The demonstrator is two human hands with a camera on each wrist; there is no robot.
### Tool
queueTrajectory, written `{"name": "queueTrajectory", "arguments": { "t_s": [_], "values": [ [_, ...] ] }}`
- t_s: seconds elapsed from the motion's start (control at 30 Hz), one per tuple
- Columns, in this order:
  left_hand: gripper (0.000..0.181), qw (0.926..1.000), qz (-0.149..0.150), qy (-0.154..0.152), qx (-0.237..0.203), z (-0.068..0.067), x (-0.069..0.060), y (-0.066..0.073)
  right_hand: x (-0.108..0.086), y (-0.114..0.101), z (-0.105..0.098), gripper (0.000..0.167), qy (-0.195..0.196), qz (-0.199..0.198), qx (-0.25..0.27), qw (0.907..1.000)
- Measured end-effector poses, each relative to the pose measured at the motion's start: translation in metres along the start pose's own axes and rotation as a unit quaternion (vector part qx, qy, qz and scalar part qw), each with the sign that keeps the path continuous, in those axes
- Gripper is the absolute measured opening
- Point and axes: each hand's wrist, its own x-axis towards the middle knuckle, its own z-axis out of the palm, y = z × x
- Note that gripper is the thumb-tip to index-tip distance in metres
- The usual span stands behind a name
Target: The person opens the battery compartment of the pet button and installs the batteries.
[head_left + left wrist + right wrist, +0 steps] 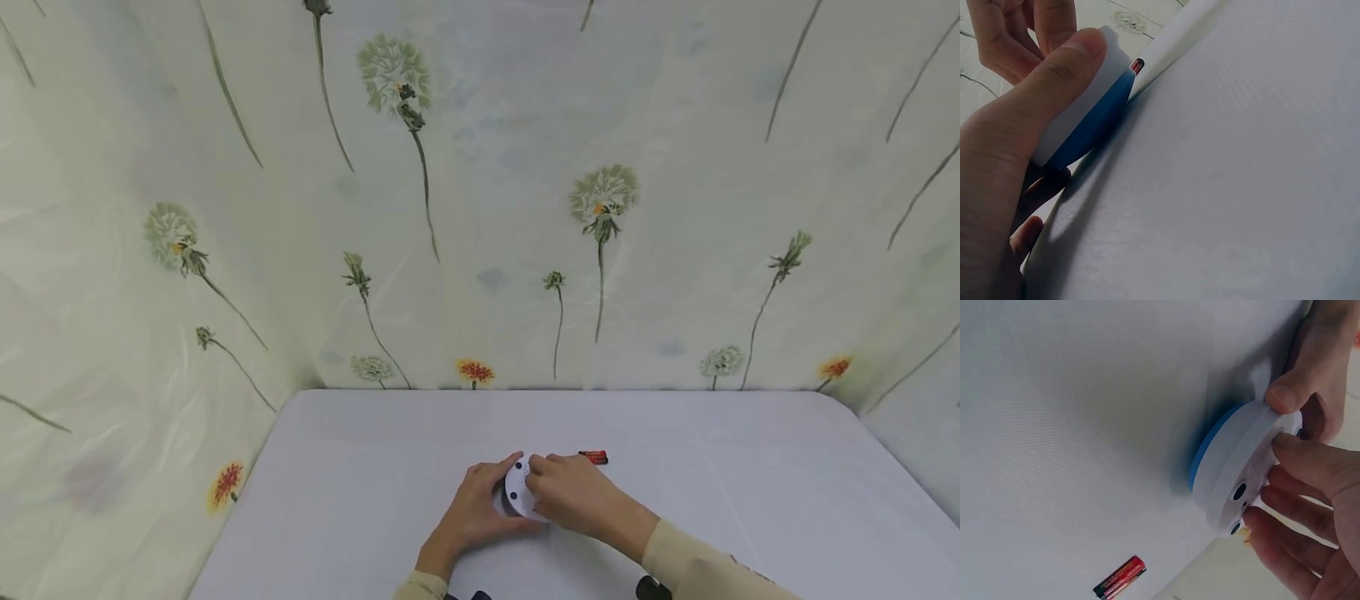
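A round device (520,492), white with a blue side and small black round feet on its upturned white face, is held just at the table. My left hand (477,508) grips its rim, thumb on the near side and fingers on the far side. In the left wrist view the thumb lies along the white edge above the blue side (1094,128). My right hand (573,493) has its thumb and bent fingertips against the white face (1254,472). What lies under those fingertips is hidden. Beyond the right hand lies a red-and-black battery (595,457); whether a second lies against it I cannot tell.
A white-covered table (360,450) has rounded far corners. Behind it hangs a pale curtain (487,208) printed with dandelions and orange flowers. Black wrist-worn parts (652,587) show at the bottom edge by the sleeves.
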Motion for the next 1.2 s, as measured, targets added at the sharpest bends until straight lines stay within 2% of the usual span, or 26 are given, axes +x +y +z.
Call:
{"name": "queueTrajectory", "arguments": {
  "t_s": [0.33,0.5,0.77,0.97,1.2],
  "values": [
    [0.092,0.9997,-0.018,-0.013,-0.006,-0.001,0.001,0.006,-0.004,0.006,-0.001,0.014,-0.009,0.006,0.042,0.9990],
    [0.093,0.9996,-0.023,-0.017,-0.003,-0.002,0.001,0.008,-0.007,0.006,0.003,0.013,0.001,0.011,0.051,0.9986],
    [0.092,0.9996,-0.021,-0.016,0.004,-0.002,0.000,0.008,-0.005,-0.002,0.000,0.014,0.009,0.013,0.014,0.9998],
    [0.090,0.9995,-0.032,-0.007,0.003,-0.003,0.000,0.007,-0.002,-0.008,-0.004,0.018,0.014,-0.015,-0.049,0.9986],
    [0.090,0.9990,-0.040,-0.016,-0.013,-0.003,0.001,0.008,-0.003,-0.010,-0.003,0.025,0.005,-0.039,-0.065,0.9971]
  ]
}}
